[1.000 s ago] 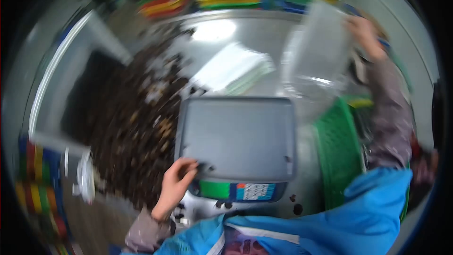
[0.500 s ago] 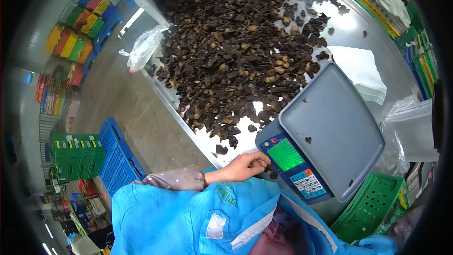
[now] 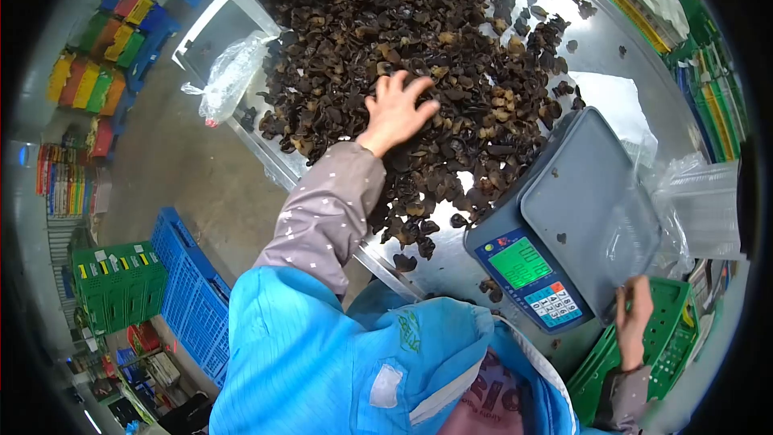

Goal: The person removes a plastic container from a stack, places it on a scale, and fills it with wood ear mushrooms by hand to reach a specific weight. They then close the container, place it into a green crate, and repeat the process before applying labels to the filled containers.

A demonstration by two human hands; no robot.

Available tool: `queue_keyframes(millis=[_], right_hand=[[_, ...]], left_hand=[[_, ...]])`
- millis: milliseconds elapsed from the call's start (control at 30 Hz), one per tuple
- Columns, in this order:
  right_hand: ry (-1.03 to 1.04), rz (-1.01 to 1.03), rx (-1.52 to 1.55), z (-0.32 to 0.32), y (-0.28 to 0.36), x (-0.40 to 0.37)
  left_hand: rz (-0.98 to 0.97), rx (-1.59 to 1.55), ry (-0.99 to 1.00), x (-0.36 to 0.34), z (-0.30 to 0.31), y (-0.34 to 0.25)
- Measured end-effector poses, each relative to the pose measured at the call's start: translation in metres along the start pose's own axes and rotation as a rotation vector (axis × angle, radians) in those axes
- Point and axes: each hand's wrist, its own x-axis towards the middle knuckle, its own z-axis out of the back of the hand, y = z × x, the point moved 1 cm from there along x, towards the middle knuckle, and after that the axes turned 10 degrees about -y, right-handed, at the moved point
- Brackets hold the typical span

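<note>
A heap of dark brown wood ear mushrooms [image 3: 475, 56] covers much of the metal table. Over its near part, my left hand [image 3: 396, 111] reaches out with fingers spread, holding nothing. At the near right corner of the scale, my right hand [image 3: 634, 314] has its fingers curled together. A clear plastic bag [image 3: 630, 243] appears to extend from them across the pan; its outline is faint. The grey scale [image 3: 580, 185] has a lit green display [image 3: 519, 263] and a few mushroom scraps on its pan.
Beside the scale on the right are a stack of clear plastic bags [image 3: 700, 205] and a green crate [image 3: 672, 334]. A white sheet [image 3: 616, 105] lies behind the scale. At the table's left edge rests a crumpled plastic bag [image 3: 229, 80]. A blue pallet [image 3: 189, 298] stands on the floor at left.
My left hand has moved from beside the scale's display up over the mushrooms, its fingers opening. My right hand has come up to the scale, and clear plastic now shows on the pan.
</note>
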Motion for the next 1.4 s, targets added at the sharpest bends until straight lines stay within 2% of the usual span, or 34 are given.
queue_keyframes(millis=[100, 167, 267, 333, 367, 433, 467, 500, 567, 667, 767, 800, 867, 900, 933, 1000, 1067, 1133, 1167, 1267, 1400], right_hand=[[0.134, -0.075, -0.002, -0.010, 0.027, 0.003], [0.011, 0.119, -0.003, -0.011, 0.062, 0.019], [-0.022, 0.088, 0.118, -0.022, 0.105, 0.025], [0.116, 0.058, 0.243, -0.046, 0.130, 0.025], [0.140, 0.126, 0.288, -0.062, 0.146, 0.029], [0.291, 0.127, 0.390, -0.095, 0.175, 0.040], [0.299, 0.103, 0.475, -0.118, 0.183, 0.042], [0.416, 0.004, 0.495, -0.132, 0.191, 0.047], [0.489, -0.123, 0.452, -0.163, 0.203, 0.060], [0.384, -0.108, 0.261, -0.200, 0.205, 0.071], [0.462, -0.155, 0.196, -0.222, 0.216, 0.081], [0.432, -0.134, 0.202, -0.234, 0.222, 0.083], [0.358, -0.094, 0.351, -0.253, 0.230, 0.093], [0.370, -0.114, 0.422, -0.258, 0.237, 0.100], [0.298, -0.084, 0.522, -0.265, 0.242, 0.103], [0.363, -0.222, 0.635, -0.275, 0.244, 0.112], [0.255, -0.139, 0.760, -0.280, 0.243, 0.111], [0.120, -0.037, 0.783, -0.272, 0.256, 0.109], [0.093, -0.039, 0.830, -0.263, 0.262, 0.107], [0.032, -0.165, 0.881, -0.242, 0.271, 0.101], [-0.051, -0.317, 0.887, -0.213, 0.263, 0.086]], left_hand=[[-0.150, -0.007, 0.127, -0.034, 0.003, -0.017], [-0.255, -0.065, 0.131, -0.067, 0.012, -0.013], [-0.383, -0.046, 0.071, -0.111, 0.025, -0.001], [-0.394, -0.009, 0.106, -0.129, 0.032, 0.010], [-0.400, -0.018, 0.112, -0.133, 0.038, 0.013], [-0.361, -0.055, 0.152, -0.135, 0.052, 0.016], [-0.374, -0.046, 0.135, -0.135, 0.057, 0.020], [-0.339, -0.119, 0.080, -0.134, 0.061, 0.025], [-0.227, -0.192, 0.028, -0.133, 0.072, 0.033], [0.017, -0.232, 0.041, -0.128, 0.084, 0.045], [0.077, -0.217, 0.138, -0.123, 0.073, 0.050], [0.101, -0.220, 0.191, -0.119, 0.068, 0.047], [0.037, -0.298, 0.208, -0.110, 0.053, 0.035], [0.060, -0.356, 0.226, -0.105, 0.046, 0.030], [0.081, -0.414, 0.246, -0.100, 0.039, 0.028], [0.084, -0.448, 0.207, -0.094, 0.034, 0.032], [0.085, -0.622, 0.218, -0.089, 0.033, 0.036], [0.036, -0.619, 0.165, -0.087, 0.050, 0.027], [0.112, -0.622, 0.186, -0.086, 0.062, 0.019], [0.005, -0.607, 0.153, -0.080, 0.077, 0.005], [-0.072, -0.669, 0.263, -0.076, 0.085, -0.029]])
